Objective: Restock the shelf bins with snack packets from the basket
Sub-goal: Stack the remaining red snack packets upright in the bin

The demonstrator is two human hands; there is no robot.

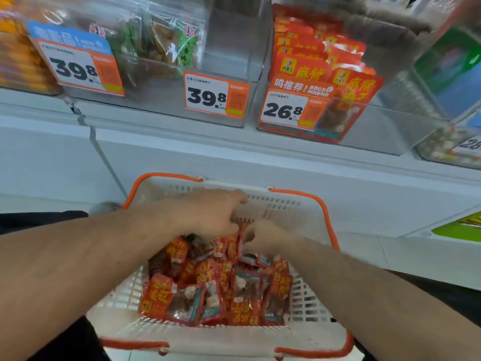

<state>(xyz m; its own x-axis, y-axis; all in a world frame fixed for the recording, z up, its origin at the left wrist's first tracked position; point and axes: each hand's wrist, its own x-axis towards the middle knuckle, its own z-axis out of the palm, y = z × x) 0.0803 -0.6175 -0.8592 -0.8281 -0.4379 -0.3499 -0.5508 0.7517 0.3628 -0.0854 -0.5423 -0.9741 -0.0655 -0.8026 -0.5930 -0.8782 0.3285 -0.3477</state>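
Below the shelf bins [312, 100], both forearms reach into the basket [307, 303], left hand [208, 214] and right hand [263, 234] pinching snack packets [208, 290].

One basket [316, 217], white with orange handles, 6 o'clock. Red snack packets [208, 287] inside: heap, overlapping, too many to count exactly. Two hands: left hand [208, 214], right hand [263, 234], centre. Three readable price tags: [80, 66] 10 o'clock, [208, 96] 12 o'clock, [289, 110] 1 o'clock; fourth partly cut off, 3 o'clock.
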